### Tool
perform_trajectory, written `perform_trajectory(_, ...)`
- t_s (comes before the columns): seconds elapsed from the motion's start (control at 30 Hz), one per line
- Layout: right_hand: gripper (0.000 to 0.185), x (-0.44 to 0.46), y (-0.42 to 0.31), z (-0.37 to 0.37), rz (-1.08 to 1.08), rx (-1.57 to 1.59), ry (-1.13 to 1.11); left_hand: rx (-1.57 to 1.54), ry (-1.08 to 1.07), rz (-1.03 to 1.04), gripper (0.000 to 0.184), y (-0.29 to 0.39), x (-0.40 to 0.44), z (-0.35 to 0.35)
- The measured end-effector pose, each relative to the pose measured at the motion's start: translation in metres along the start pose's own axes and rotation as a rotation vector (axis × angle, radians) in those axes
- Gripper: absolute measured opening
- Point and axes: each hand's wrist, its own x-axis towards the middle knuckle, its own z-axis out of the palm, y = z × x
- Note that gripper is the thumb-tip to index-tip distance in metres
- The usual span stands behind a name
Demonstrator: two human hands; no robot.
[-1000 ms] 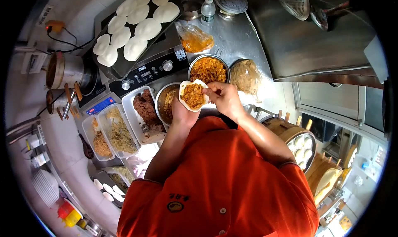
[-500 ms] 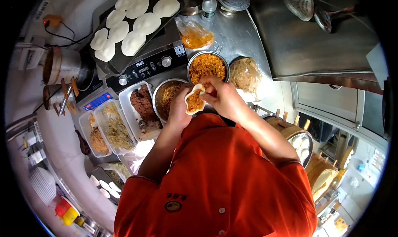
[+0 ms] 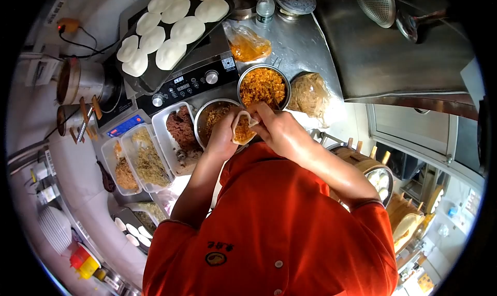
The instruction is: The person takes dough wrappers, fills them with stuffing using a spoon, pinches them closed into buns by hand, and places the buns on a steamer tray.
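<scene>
A dough wrapper with orange-brown filling (image 3: 242, 131) sits cupped in my left hand (image 3: 222, 138), its pale rim curling upward. My right hand (image 3: 279, 130) pinches the upper right of that rim between thumb and fingers. Just beyond my hands is a metal bowl of orange filling (image 3: 263, 87). Left of it, a second metal bowl (image 3: 209, 121) with darker chopped filling is partly hidden by my left hand.
Plastic tubs of fillings (image 3: 147, 159) line the left, one with dark red paste (image 3: 180, 130). Flat dough rounds (image 3: 187, 30) cover a black griddle at the back. A bagged brown item (image 3: 308, 96), a bottle (image 3: 265, 8) and an orange-filled bag (image 3: 249, 43) stand around. Bamboo steamers (image 3: 362, 164) are at right.
My right fingers have moved from over the filling to the wrapper's edge. The rim now draws in and rises more at the right. The whole view has shifted slightly.
</scene>
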Motion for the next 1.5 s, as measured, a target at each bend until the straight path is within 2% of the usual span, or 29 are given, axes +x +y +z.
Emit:
perform_trajectory(0.07,0.015,0.01,-0.005,-0.008,0.092,0.132,-0.073,-0.055,0.031,-0.005,0.036,0.01,-0.01,0.032)
perform_trajectory(0.13,0.016,0.01,0.003,-0.008,0.103,0.1,-0.118,-0.067,0.062,-0.001,0.031,0.019,-0.018,0.04)
perform_trajectory(0.2,0.018,0.004,0.0,-0.004,-0.176,0.008,0.043,-0.038,-0.029,-0.035,0.031,0.018,-0.016,0.022)
perform_trajectory(0.23,0.018,0.001,-0.01,-0.004,-0.063,-0.009,0.019,-0.069,-0.04,-0.015,0.033,0.015,-0.01,0.019)
perform_trajectory(0.27,0.018,0.003,-0.011,-0.007,-0.061,-0.01,0.018,-0.071,-0.041,-0.016,0.033,0.01,-0.009,0.016)
perform_trajectory(0.33,0.015,0.011,-0.009,-0.011,0.059,0.114,-0.114,-0.029,0.076,0.01,0.033,0.024,-0.022,0.049)
perform_trajectory(0.37,0.015,0.012,-0.008,-0.012,0.166,0.19,-0.15,0.018,0.005,0.009,0.031,0.031,-0.028,0.056)
perform_trajectory(0.4,0.015,0.01,-0.007,-0.011,0.163,0.19,-0.15,0.019,0.004,0.012,0.031,0.031,-0.029,0.052)
perform_trajectory(0.47,0.016,-0.001,-0.007,-0.003,-0.066,-0.02,-0.023,0.124,-0.016,0.069,0.03,0.024,-0.027,0.037)
perform_trajectory(0.5,0.015,-0.001,-0.02,-0.007,0.004,0.011,-0.017,0.012,0.118,0.035,0.03,0.022,-0.02,0.042)
perform_trajectory(0.53,0.015,0.001,-0.02,-0.006,0.004,0.011,-0.02,0.01,0.119,0.035,0.03,0.021,-0.022,0.047)
perform_trajectory(0.57,0.014,0.006,-0.017,-0.006,0.017,0.07,-0.056,0.191,0.127,0.123,0.031,0.021,-0.026,0.053)
perform_trajectory(0.6,0.014,0.01,-0.014,-0.006,0.031,0.131,-0.091,0.229,0.115,0.159,0.032,0.021,-0.025,0.051)
perform_trajectory(0.67,0.016,0.008,-0.011,-0.004,0.06,0.053,-0.119,0.303,0.095,0.233,0.035,0.02,-0.024,0.047)
perform_trajectory(0.73,0.018,-0.003,-0.019,0.002,-0.043,-0.055,0.001,0.087,0.054,0.034,0.038,0.024,-0.021,0.035)
perform_trajectory(0.8,0.017,-0.002,-0.02,0.005,0.056,-0.055,-0.054,0.1,0.084,0.059,0.037,0.023,-0.023,0.046)
perform_trajectory(0.87,0.015,0.007,-0.011,0.003,0.012,-0.033,-0.11,0.235,0.113,0.195,0.038,0.028,-0.031,0.068)
perform_trajectory(0.97,0.014,0.005,-0.021,-0.001,-0.015,-0.043,-0.076,0.088,0.152,0.082,0.041,0.03,-0.032,0.056)
perform_trajectory(1.03,0.013,0.003,-0.022,0.002,-0.026,-0.06,-0.03,0.094,0.158,0.127,0.043,0.028,-0.031,0.061)
perform_trajectory(1.1,0.012,0.009,-0.013,0.003,-0.015,-0.067,-0.117,0.102,0.162,0.166,0.045,0.027,-0.03,0.06)
perform_trajectory(1.17,0.012,0.011,-0.018,-0.001,-0.004,-0.054,-0.129,0.211,-0.042,0.172,0.046,0.031,-0.03,0.051)
perform_trajectory(1.2,0.012,0.01,-0.023,-0.002,-0.008,-0.054,-0.129,0.212,-0.041,0.177,0.046,0.032,-0.03,0.049)
perform_trajectory(1.27,0.012,0.004,-0.034,-0.002,-0.101,0.003,0.017,0.265,0.045,0.149,0.048,0.033,-0.03,0.046)
perform_trajectory(1.3,0.012,0.004,-0.041,-0.004,-0.013,0.03,-0.021,0.262,0.046,0.149,0.048,0.032,-0.031,0.053)
perform_trajectory(1.33,0.012,0.007,-0.037,-0.003,-0.011,0.029,-0.021,0.199,0.138,0.166,0.048,0.032,-0.033,0.067)
perform_trajectory(1.37,0.015,0.013,-0.029,-0.003,-0.056,0.021,-0.086,0.137,0.23,0.184,0.049,0.032,-0.034,0.074)
perform_trajectory(1.4,0.019,0.015,-0.025,-0.003,-0.102,0.013,-0.151,0.138,0.229,0.183,0.049,0.033,-0.035,0.068)
perform_trajectory(1.47,0.023,0.014,-0.029,-0.005,-0.079,-0.044,-0.168,0.228,-0.025,0.144,0.047,0.036,-0.035,0.048)
perform_trajectory(1.5,0.024,0.011,-0.033,-0.004,-0.128,-0.038,-0.092,0.228,-0.024,0.148,0.047,0.036,-0.034,0.047)
